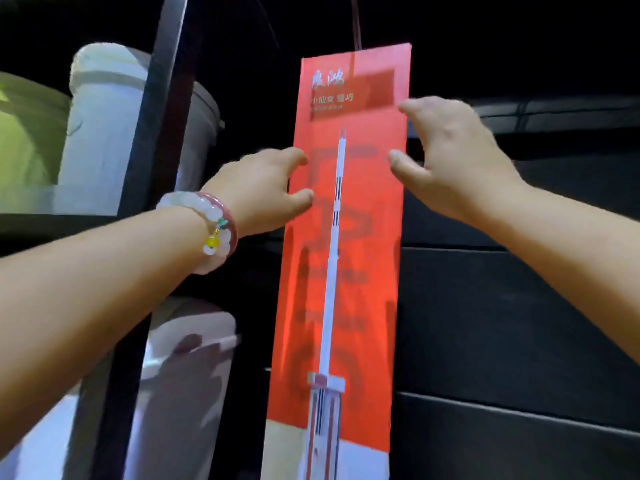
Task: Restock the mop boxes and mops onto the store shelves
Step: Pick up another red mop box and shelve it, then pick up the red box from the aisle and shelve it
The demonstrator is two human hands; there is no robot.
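A tall, narrow red mop box (341, 258) stands upright in front of the dark shelving, its flat glossy cardboard face printed with a long white mop handle running up the middle, white lettering near the top, and a pale band across the bottom. Its lower end is cut off by the edge of the view, so where it rests cannot be seen. The left hand (263, 192) sits at the box's left edge with fingers loosely curled, the fingertips touching or just at the cardboard; the right hand (450, 157) is at the right edge, fingers relaxed and slightly bent, thumb toward the box face. Neither hand clearly wraps the box, and whether they press it or only brush it is hard to tell through the blur. On the left wrist hangs a bracelet (207, 226) of smooth pale beads with a pink band and a small yellow charm. A black metal upright post (152, 140) rises at a slant on the left, and behind it stand rounded white and grey plastic bins (100, 133), soft-edged and blurred. The black shelves (502, 306) on the right are matte and almost lost in shadow.
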